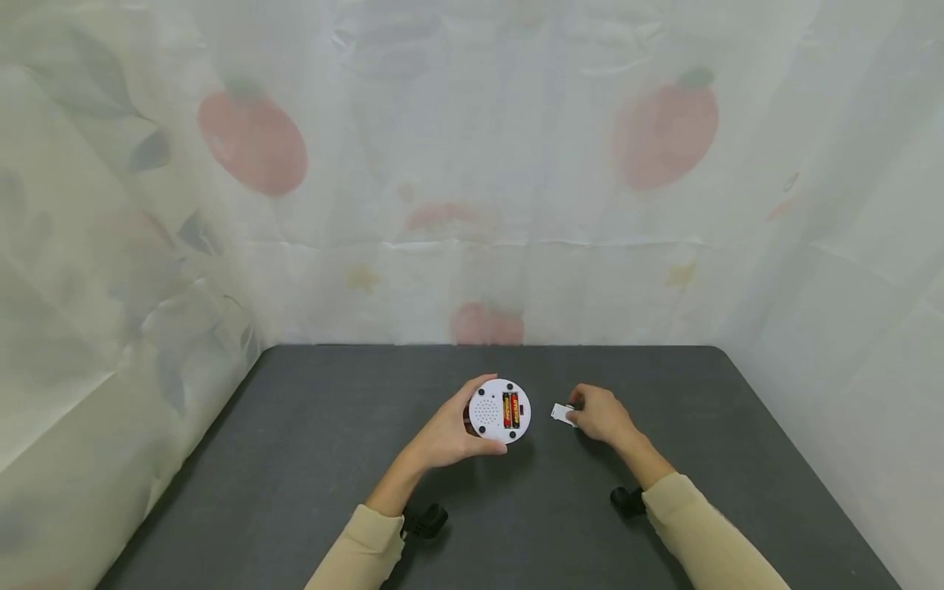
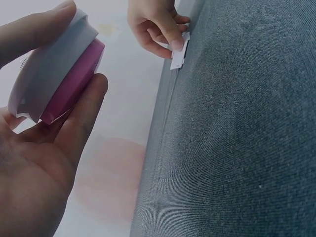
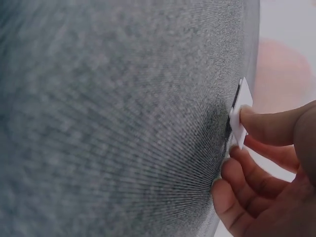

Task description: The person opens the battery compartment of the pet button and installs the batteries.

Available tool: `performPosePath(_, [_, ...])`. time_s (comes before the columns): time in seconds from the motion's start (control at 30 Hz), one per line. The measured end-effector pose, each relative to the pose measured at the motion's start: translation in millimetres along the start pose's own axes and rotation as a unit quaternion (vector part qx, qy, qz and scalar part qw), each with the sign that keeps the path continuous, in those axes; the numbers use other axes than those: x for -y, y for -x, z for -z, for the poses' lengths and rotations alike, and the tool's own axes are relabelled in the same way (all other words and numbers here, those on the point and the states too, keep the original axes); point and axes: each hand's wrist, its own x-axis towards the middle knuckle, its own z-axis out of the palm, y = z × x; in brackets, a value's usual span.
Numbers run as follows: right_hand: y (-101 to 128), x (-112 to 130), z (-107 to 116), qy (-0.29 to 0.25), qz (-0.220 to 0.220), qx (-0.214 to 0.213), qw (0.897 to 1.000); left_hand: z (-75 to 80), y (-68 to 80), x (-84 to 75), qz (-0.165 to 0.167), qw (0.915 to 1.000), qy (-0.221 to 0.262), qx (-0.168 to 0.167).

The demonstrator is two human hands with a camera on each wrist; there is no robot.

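Note:
My left hand [image 1: 446, 433] grips a round white device [image 1: 487, 411] by its rim, thumb on the near side and fingers round the far side. Its underside faces up, with speaker holes, dark round feet and two red-and-black batteries [image 1: 511, 410] side by side in an uncovered compartment. In the left wrist view a pink part [image 2: 74, 84] shows on the other face. To the right, my right hand [image 1: 603, 415] pinches a small white battery cover [image 1: 561, 413] between thumb and fingers, close over the table. The right wrist view shows the cover [image 3: 242, 118] tilted, its edge near the cloth.
A dark grey table [image 1: 332, 459] lies under both hands. White curtains with printed fruit [image 1: 472, 164] hang behind it and at both sides. Black camera mounts [image 1: 428, 520] are worn at the wrists, below beige sleeves.

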Motion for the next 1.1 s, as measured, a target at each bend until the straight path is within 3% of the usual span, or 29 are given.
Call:
performPosePath(0.3, [4.5,-1.7,-3.5,-0.070,0.043,-0.012,0.997,-0.6,2.3,-1.3,-0.001,1.0000,-0.007,-0.006])
performPosePath(0.6, [8.3,6.6,-6.2,-0.111,0.040,-0.064,0.991,-0.2,1.4,-0.9,-0.003,0.9999,-0.012,-0.005])
performPosePath(0.87, [16.1,15.7,-5.1,-0.163,0.024,-0.084,0.983,-3.1,-11.4,32.4,-0.001,0.9997,-0.020,-0.012])
performPosePath(1.1, [22.3,25.8,0.5,-0.241,0.025,-0.093,0.966,-3.1,-13.5,37.3,-0.016,0.9997,-0.003,-0.016])
